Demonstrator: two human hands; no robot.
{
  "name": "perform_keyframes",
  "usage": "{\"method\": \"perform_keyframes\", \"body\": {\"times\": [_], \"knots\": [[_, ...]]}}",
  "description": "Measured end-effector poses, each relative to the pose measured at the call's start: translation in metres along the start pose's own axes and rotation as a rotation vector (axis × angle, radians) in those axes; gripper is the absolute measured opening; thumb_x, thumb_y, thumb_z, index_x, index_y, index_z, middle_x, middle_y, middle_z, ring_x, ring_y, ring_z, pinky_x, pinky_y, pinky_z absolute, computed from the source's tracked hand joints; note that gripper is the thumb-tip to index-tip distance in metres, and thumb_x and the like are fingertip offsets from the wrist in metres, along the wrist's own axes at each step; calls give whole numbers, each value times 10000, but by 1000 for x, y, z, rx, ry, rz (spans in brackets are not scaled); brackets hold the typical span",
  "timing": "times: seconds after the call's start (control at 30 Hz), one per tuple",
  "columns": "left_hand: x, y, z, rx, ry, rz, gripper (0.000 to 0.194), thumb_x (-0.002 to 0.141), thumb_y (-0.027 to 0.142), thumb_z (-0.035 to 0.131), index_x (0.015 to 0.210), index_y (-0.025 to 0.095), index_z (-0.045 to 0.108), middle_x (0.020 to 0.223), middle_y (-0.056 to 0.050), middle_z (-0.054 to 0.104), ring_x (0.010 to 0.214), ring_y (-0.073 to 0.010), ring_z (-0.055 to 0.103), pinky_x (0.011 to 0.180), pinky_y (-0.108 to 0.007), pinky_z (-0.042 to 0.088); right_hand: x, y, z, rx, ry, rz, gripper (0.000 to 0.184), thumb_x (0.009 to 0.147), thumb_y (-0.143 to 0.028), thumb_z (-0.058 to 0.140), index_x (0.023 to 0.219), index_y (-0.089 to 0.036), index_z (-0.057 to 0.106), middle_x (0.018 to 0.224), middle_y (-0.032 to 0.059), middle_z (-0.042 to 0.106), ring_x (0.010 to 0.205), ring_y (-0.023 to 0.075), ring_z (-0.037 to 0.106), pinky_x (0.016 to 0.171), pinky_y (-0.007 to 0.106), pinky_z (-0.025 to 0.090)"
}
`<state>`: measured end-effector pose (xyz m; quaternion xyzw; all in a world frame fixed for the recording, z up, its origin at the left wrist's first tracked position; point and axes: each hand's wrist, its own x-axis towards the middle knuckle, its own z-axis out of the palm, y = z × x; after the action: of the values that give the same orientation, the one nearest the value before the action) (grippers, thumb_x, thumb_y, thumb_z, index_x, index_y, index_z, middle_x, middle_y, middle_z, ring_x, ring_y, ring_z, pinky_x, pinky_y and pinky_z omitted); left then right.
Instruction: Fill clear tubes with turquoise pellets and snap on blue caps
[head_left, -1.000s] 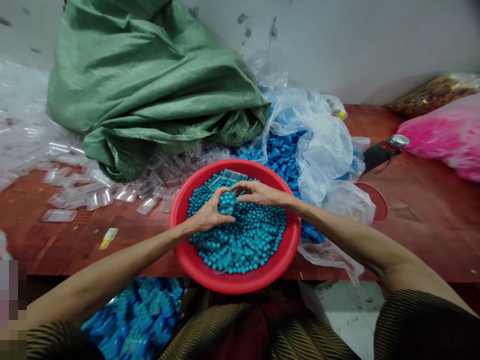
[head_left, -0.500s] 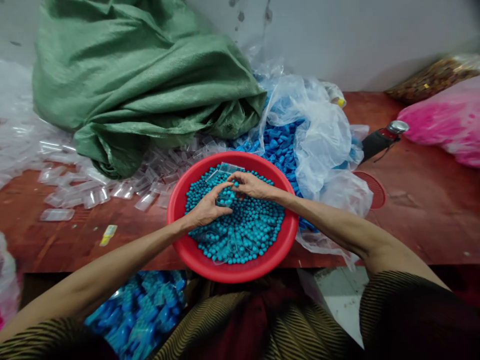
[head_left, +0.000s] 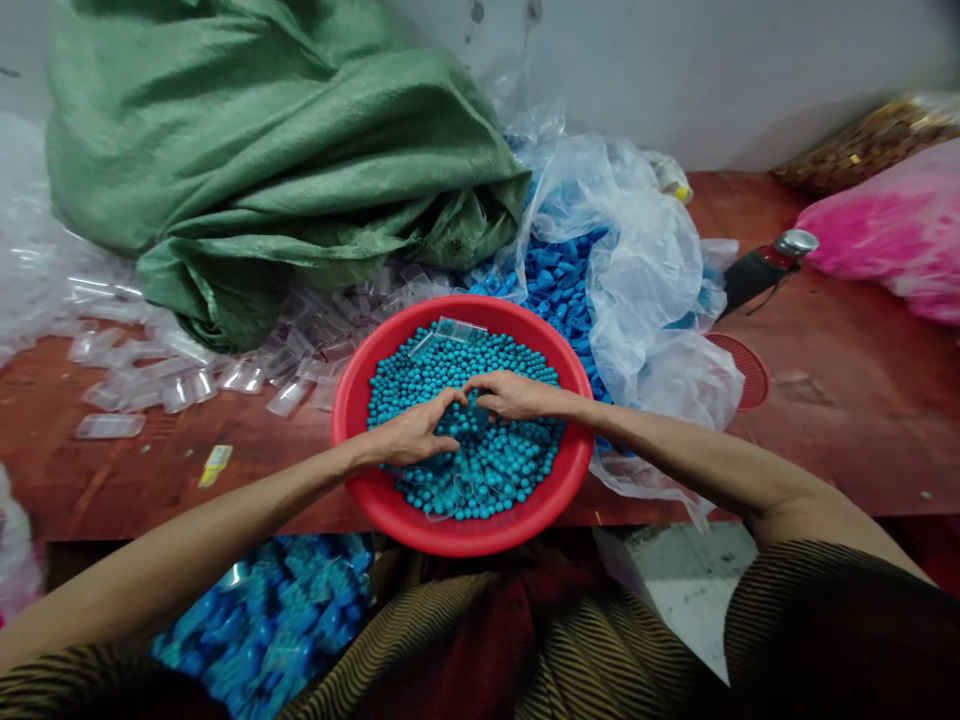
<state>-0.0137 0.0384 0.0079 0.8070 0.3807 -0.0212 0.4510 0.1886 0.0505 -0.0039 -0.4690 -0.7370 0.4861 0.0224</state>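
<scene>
Over blue beads (head_left: 514, 462), your left hand (head_left: 412, 432) grasps a clear case (head_left: 465, 422). I can't tell whether your right hand (head_left: 516, 395) grips anything.

Beads (head_left: 517, 460) are turq., basin (head_left: 465, 538) red, sack (head_left: 292, 160) grn., sleeve (head_left: 757, 585) striped blk. & ylw.

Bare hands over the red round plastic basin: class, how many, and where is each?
2: the left hand over the left part of the turquoise round beads in the basin, the right hand just to its right. None seems hidden.
</scene>
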Motion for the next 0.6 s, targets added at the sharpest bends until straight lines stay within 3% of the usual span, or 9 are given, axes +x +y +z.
{"method": "perform_keyframes", "body": {"times": [0.1, 0.17, 0.33, 0.43, 0.6], "knots": [[1, -3, 0, -73, 21, 76, 630, 743, 255, 543, 1319, 170, 302, 1339, -129, 458, 1233, -250, 450, 1007, -384, 370, -2, -5, -4, 14, 10, 62, 360, 828, -119, 408, 1145, -177, 567, 685, 6, 608, 519, 111, 553, 467, 192, 425], [2, -5, 2, -48, 23, 57, 644, 734, 244, 544, 1329, 171, 307, 1386, -133, 431, 1284, -253, 408, 1046, -385, 334, -3, -8, -5, -7, 12, 78, 367, 817, -114, 419, 1148, -173, 565, 630, -4, 589, 487, 112, 539, 457, 195, 422], [6, -4, 4, 62, 31, 46, 525, 702, 215, 565, 1208, 165, 431, 1237, -111, 531, 1153, -244, 497, 1000, -384, 374, -4, -9, -8, 119, -38, 188, 382, 801, -115, 445, 1175, -149, 513, 579, -23, 575, 458, 122, 536, 470, 222, 464], [5, -3, 1, 52, 37, 75, 503, 693, 195, 556, 1181, 158, 441, 1187, -95, 524, 1083, -222, 506, 960, -361, 395, -7, -11, -12, 126, 14, 205, 392, 805, -100, 419, 1187, -147, 495, 580, -20, 551, 497, 130, 551, 467, 217, 474], [1, -3, -9, -18, -64, 52, 546, 705, 177, 486, 1244, 194, 404, 1097, -36, 548, 959, -188, 533, 877, -319, 427, -12, -17, -16, 88, 22, 212, 404, 803, -85, 392, 1191, -142, 487, 600, -6, 534, 528, 141, 560, 453, 221, 481]]}}
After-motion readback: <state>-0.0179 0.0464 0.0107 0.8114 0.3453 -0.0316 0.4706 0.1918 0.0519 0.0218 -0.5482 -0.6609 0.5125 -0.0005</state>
